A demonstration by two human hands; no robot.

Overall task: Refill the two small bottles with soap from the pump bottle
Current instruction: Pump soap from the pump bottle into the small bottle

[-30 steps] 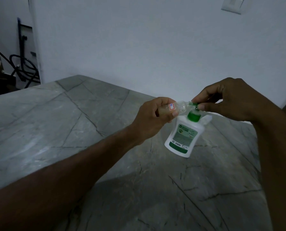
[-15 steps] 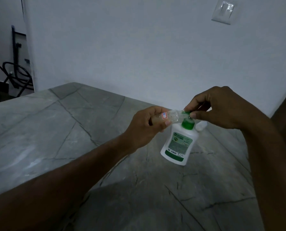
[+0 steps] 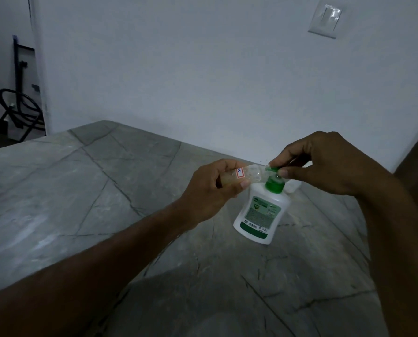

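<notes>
Pump bottle (image 3: pixel 261 212) stands on the grey stone counter (image 3: pixel 81 190), its green pump head (image 3: pixel 273 170) mostly hidden by the right hand (image 3: pixel 324 166), whose fingers pinch it. Left hand (image 3: pixel 213 190) grips a small clear bottle (image 3: pixel 324 175) sideways, mouth at the nozzle; a second small bottle (image 3: pixel 292 187) peeks out behind.

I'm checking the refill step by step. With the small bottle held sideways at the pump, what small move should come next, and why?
Probably press the pump head down with the right hand. The left hand holds the small bottle on its side with its mouth at the green spout, and the right fingers sit on the pump; the pump bottle stands on the counter. Whether soap is flowing can't be told.
</notes>
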